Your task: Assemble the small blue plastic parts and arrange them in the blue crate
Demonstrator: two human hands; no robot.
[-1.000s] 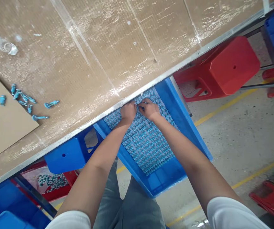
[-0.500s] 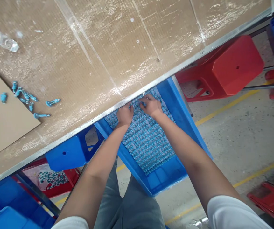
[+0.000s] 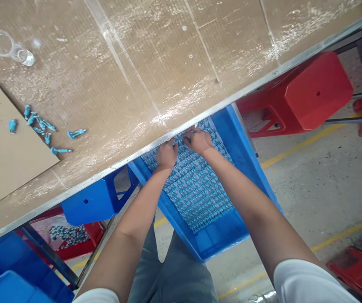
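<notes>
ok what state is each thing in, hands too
left hand: fingers curled, grip unclear
right hand: fingers bent, grip unclear
blue rectangular plastic tray: open-topped, partly filled
small blue pieces in it: laid in rows
small blue figures on brown tabletop: lying loose
red plastic stool: partly under tabletop

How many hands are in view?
2: the left hand and, beside it, the right hand, both over rows of blue pieces in the blue bin, near the table.
</notes>
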